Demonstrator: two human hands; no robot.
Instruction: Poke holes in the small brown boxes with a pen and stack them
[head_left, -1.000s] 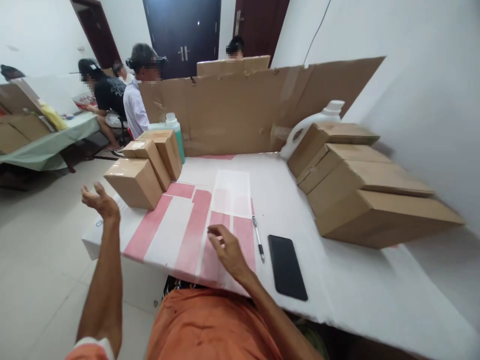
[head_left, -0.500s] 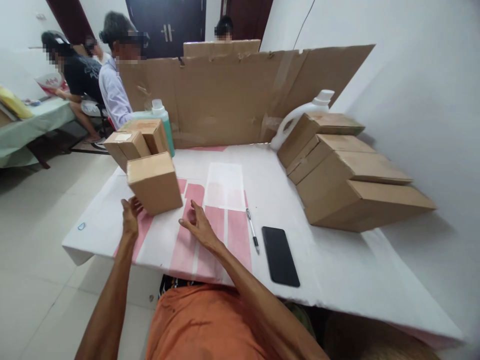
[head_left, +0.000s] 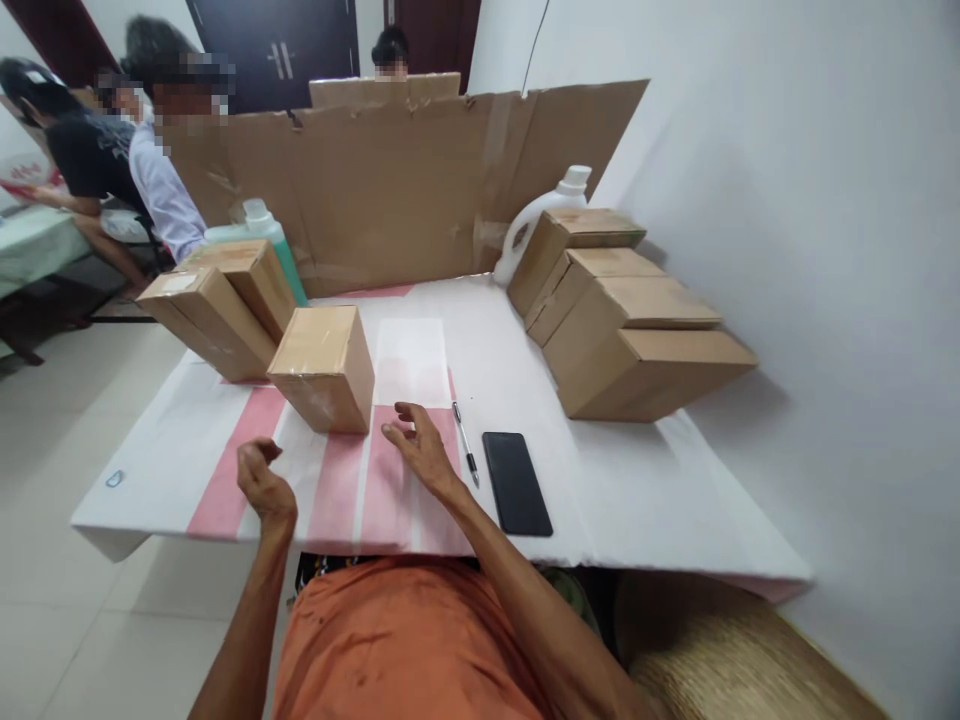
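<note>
A cardboard box (head_left: pixel 322 370) stands on the table in front of me, apart from the other boxes. My left hand (head_left: pixel 266 485) is just short of its near left side, with fingers loosely bent and nothing in them. To the box's near right, my right hand (head_left: pixel 424 450) hovers over the cloth, empty, with thumb and fingers apart. A sheet of white paper (head_left: pixel 412 360) lies behind the right hand. Beside that hand are a pen (head_left: pixel 466 447) and a black phone (head_left: pixel 517 484).
Two cardboard boxes (head_left: pixel 214 325) and a green bottle (head_left: pixel 283 255) stand at the left. Several boxes (head_left: pixel 660 375) line the right side, before a white jug (head_left: pixel 529 225). A cardboard panel (head_left: pixel 390 190) closes off the back. A person (head_left: pixel 165 190) sits beyond it.
The single box has come away from the left-hand boxes and turned, and now stands further right. My left hand has drawn back from it, fingers curling. The view has swung right.
</note>
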